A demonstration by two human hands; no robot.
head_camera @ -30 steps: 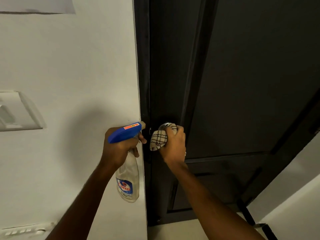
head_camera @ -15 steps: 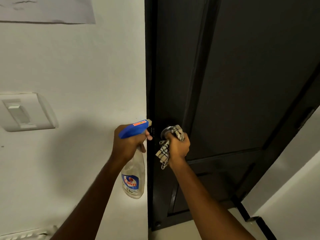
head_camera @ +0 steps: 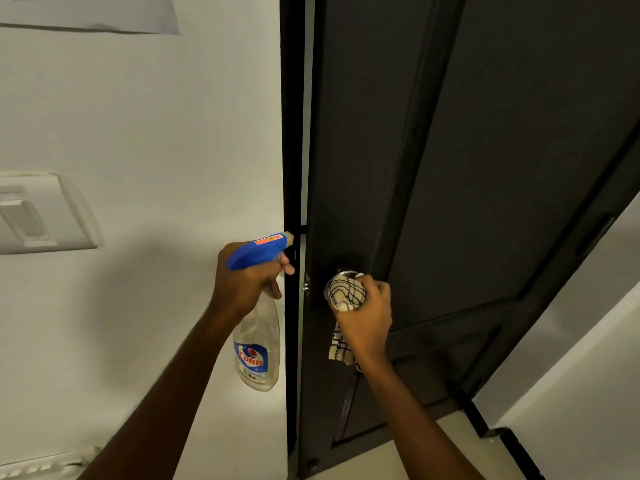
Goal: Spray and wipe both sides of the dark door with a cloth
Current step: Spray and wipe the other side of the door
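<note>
Head camera looking down at the dark door [head_camera: 485,168], and the right hand [head_camera: 367,317] is clenched around the checked cloth [head_camera: 344,296], wrapping it over the metal knob [head_camera: 346,273]. The left hand [head_camera: 242,285] grips the spray bottle [head_camera: 258,344] by its blue trigger head, nozzle aimed at the door frame [head_camera: 291,133], with a finger resting by the trigger.

Watch the risks. The door stands slightly ajar, a pale slit showing between its edge and the frame. A hard rub on the knob could swing it, I'd say, and the left fingertips sit right beside that slit, so a pinch is possible. Cloth over smooth metal may slip in the grip. A loose tail of cloth hangs below the fist, close to the latch [head_camera: 305,285], and could snag there. A stray squeeze now would wet the frame or the white wall [head_camera: 173,133] rather than a panel.

As for the door itself: matte, near-black, with raised mouldings framing tall panels and a lower one. No streaks or wet patches can be made out on such a dark surface.
</note>
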